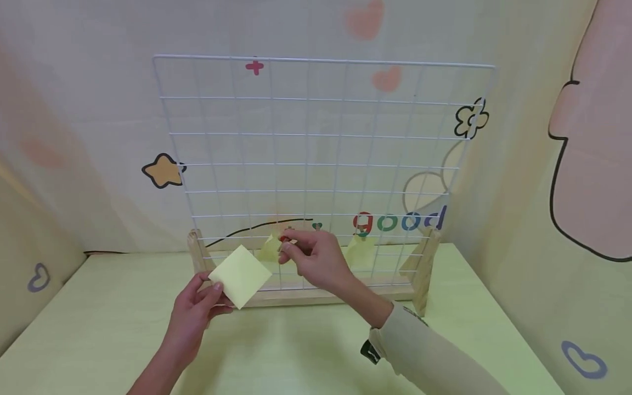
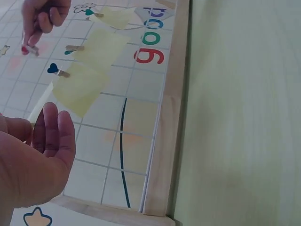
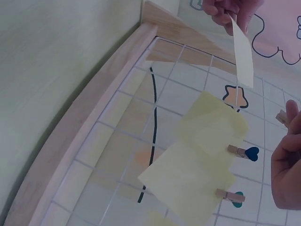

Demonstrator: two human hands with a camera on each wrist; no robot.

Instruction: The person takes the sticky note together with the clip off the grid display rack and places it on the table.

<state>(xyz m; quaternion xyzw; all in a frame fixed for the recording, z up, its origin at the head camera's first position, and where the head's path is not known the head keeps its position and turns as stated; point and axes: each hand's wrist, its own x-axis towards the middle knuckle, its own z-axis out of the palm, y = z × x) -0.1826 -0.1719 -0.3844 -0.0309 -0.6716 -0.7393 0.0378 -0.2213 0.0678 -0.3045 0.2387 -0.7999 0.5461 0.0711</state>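
My left hand pinches a pale yellow square paper note by one corner, in front of a white wire grid. The same note appears nearly edge-on in the right wrist view. To its right, my right hand pinches a small wooden clothespin with a red decoration between thumb and fingertips. Several yellow notes hang low on the grid, including one note held by a clothespin with a dark blue heart and another note under a clothespin with a green decoration.
Wooden feet and a wooden base bar hold the grid upright on a pale green-yellow table. Behind it hangs a patterned cloth backdrop with a star and coloured "good" lettering.
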